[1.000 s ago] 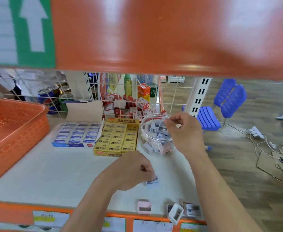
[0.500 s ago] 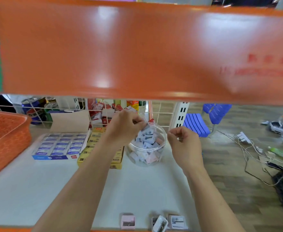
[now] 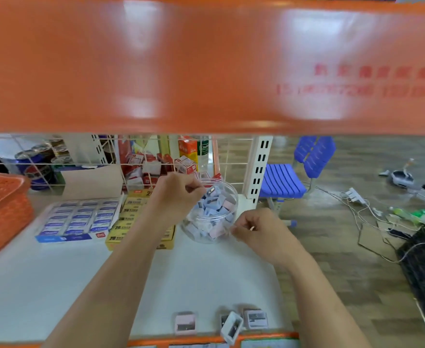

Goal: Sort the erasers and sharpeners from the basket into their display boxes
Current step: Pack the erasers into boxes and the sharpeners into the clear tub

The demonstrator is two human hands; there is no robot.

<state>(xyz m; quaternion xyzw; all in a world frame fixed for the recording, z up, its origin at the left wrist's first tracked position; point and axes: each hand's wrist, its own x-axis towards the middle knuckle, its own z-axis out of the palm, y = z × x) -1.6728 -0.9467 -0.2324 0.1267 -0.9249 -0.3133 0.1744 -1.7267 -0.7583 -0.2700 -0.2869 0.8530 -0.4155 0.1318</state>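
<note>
Three loose sharpeners (image 3: 231, 322) at your shelf's front lip, bare white shelf (image 3: 43, 285) beyond, your right hand (image 3: 259, 231) pinched narrow beside the clear tub (image 3: 212, 212), left hand (image 3: 178, 194) curled over its rim, hold uncertain, eraser boxes (image 3: 80, 219) behind, orange basket (image 3: 3, 209) far left.

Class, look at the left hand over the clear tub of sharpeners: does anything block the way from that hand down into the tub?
Nothing visible does. The left hand is at the open rim of the clear tub, which has no lid on it. The right hand is beside the tub, not over its mouth.
</note>
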